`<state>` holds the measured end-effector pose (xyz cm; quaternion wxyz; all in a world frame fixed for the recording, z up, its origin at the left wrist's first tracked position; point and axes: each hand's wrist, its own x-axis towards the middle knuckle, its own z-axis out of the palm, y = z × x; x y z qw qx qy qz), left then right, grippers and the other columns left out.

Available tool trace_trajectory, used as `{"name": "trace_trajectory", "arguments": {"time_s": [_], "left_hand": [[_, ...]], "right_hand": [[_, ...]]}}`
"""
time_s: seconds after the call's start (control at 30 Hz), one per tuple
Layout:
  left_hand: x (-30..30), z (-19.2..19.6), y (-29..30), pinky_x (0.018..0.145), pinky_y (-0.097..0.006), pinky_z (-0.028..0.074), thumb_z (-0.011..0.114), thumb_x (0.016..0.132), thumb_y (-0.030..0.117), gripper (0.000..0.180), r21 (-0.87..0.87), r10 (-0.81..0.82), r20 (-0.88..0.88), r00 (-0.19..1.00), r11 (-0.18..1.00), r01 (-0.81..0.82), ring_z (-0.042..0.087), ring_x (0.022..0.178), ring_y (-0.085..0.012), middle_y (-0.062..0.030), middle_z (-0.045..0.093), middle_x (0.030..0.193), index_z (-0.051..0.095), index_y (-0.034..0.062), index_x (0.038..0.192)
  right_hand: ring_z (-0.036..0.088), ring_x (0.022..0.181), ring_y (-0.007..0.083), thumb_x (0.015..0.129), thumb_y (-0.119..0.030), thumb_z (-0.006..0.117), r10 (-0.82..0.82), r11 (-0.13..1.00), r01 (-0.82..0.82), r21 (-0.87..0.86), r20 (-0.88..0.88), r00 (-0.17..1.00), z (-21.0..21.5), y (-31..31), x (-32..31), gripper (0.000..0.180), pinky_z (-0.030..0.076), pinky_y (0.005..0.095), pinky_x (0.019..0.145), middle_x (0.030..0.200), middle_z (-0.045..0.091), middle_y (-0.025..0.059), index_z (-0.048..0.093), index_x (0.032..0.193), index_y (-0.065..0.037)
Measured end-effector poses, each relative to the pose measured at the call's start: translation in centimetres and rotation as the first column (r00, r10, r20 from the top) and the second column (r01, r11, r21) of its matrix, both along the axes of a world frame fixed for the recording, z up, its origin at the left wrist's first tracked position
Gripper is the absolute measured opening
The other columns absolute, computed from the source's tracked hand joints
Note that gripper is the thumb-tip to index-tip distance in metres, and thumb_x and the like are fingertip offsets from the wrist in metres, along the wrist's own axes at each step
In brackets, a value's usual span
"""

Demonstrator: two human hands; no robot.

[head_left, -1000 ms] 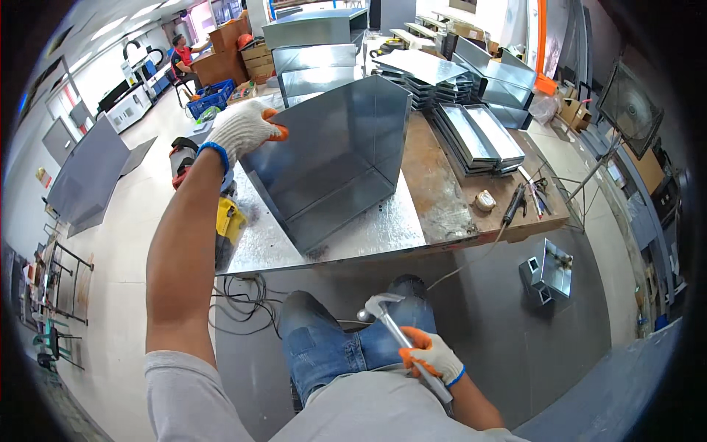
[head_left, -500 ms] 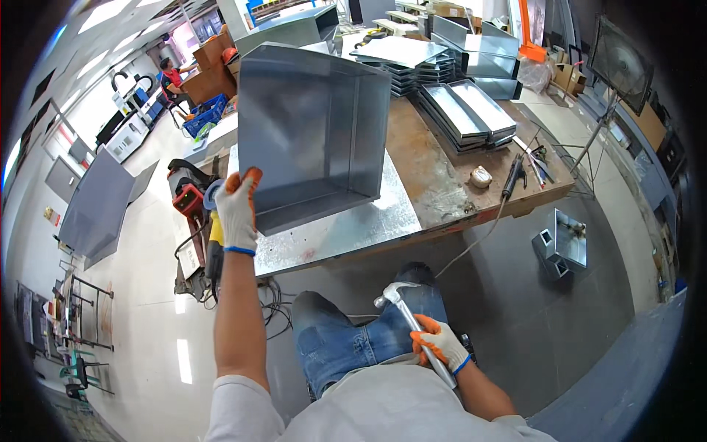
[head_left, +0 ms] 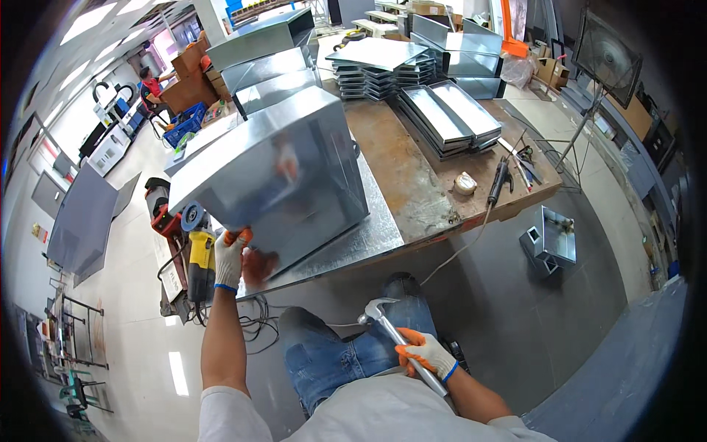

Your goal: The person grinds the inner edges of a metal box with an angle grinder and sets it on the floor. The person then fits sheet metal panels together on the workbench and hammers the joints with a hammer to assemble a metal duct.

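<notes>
A large shiny sheet-metal box (head_left: pixel 294 191) stands tilted on the near left of the workbench, its smooth outer faces toward me and its open side out of sight. My left hand (head_left: pixel 230 259), in a white glove with orange fingertips, is closed on the box's near lower left edge; the metal mirrors the glove. Over my lap, my right hand (head_left: pixel 427 352), gloved the same way, grips a claw hammer (head_left: pixel 390 328) by its handle, head pointing up and away. Beneath the box lies a flat galvanized sheet (head_left: pixel 379 221). Close by my left hand is a yellow angle grinder (head_left: pixel 199 254).
Stacked metal panels (head_left: pixel 379 62) and shallow trays (head_left: pixel 451 118) cover the bench's far side. A tape roll (head_left: pixel 465 183) and a corded black tool (head_left: pixel 500 183) lie at right. A small metal box (head_left: pixel 554 237) sits on the floor. Cables (head_left: pixel 258 324) run under the bench.
The box has turned and tipped, so its open inside no longer shows. My left hand has moved lower with its edge. The hammer stays in my right hand, almost unmoved.
</notes>
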<state>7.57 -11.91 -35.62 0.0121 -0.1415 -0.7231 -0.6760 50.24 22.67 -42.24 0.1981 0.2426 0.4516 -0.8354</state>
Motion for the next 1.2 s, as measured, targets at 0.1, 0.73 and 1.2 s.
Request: {"name": "trace_trajectory", "arguments": {"time_s": [0.1,0.73,1.2], "left_hand": [[-0.9,1.6,0.3,0.08,-0.025,0.051,0.068,0.097,0.004,0.02,-0.176,0.012,-0.032,0.999,0.984,-0.018,0.066,0.087,-0.0147,-0.0066,0.076,0.099,0.075,-0.0017,0.115],[12.6,9.3,7.6,0.104,-0.042,0.052,0.076,0.099,0.027,0.055,-0.124,0.156,-0.725,0.671,0.929,-0.349,0.063,0.124,-0.0282,-0.0151,0.066,0.14,0.061,0.0026,0.145],[4.6,28.5,23.7,0.12,-0.044,0.045,0.098,0.073,0.035,0.113,-0.754,-0.665,-0.212,0.716,0.577,0.313,0.049,0.148,-0.0357,-0.0256,0.049,0.16,0.04,-0.0015,0.162]], "right_hand": [[0.059,0.047,0.0169,0.095,-0.014,0.079,-0.005,0.999,0.005,-0.042,0.0,1.0,-0.7,0.3,-0.2,0.078,0.049,0.0297,0.042,0.081,0.07,0.0146,0.043,0.163,-0.003],[0.065,0.049,0.0178,0.098,-0.008,0.073,-0.038,0.971,0.029,-0.236,-0.033,0.999,-2.4,1.9,0.5,0.079,0.052,0.0294,0.042,0.084,0.072,0.0175,0.034,0.166,0.0],[0.066,0.05,0.0178,0.097,-0.004,0.072,-0.059,0.937,0.028,-0.348,-0.079,0.995,-3.8,2.8,1.1,0.084,0.054,0.0287,0.044,0.088,0.074,0.0184,0.028,0.168,0.001]]}}
